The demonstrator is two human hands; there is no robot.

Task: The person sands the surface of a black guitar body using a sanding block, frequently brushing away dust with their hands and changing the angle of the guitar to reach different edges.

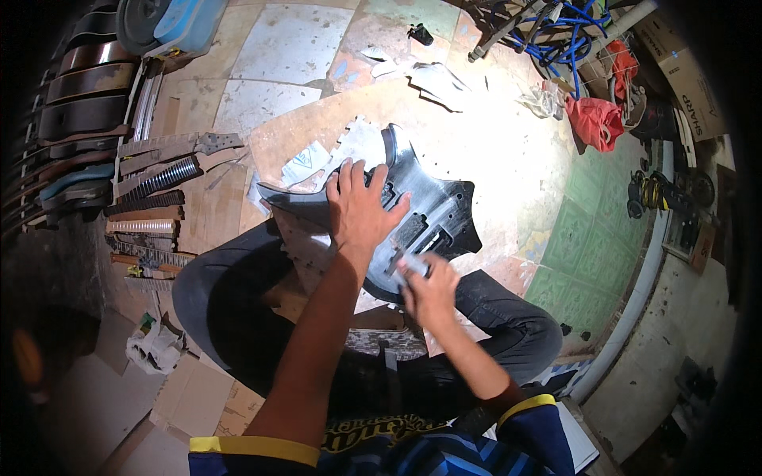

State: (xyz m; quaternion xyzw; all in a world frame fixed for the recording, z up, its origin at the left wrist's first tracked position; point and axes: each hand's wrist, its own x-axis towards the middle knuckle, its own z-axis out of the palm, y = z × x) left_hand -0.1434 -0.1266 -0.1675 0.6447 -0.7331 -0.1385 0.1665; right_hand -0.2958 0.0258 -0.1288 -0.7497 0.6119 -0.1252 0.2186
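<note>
A dark electric guitar body (pixel 439 198) with pointed horns and cut-out cavities lies in front of my crossed legs. Its lower end carries a pale, dusty film. My left hand (pixel 359 208) is pressed flat on the upper left part, fingers spread and holding nothing. Over the lower part, my right hand (pixel 433 292) is closed round a small light-coloured block (pixel 411 262), held against the surface beside the cavities. Motion smears the block and fingers, so its exact kind is unclear. A white sheet with a jagged edge (pixel 359 141) shows under the guitar body.
Files, saws and toothed tools (pixel 163 178) lie on the floor at left, beside a row of curved dark guitar-like pieces (pixel 87 83). A crumpled white cloth (pixel 436 83) lies ahead. Blue cables (pixel 567 36), a red cloth bundle (pixel 595 123) and a cardboard box (pixel 689 79) stand at far right.
</note>
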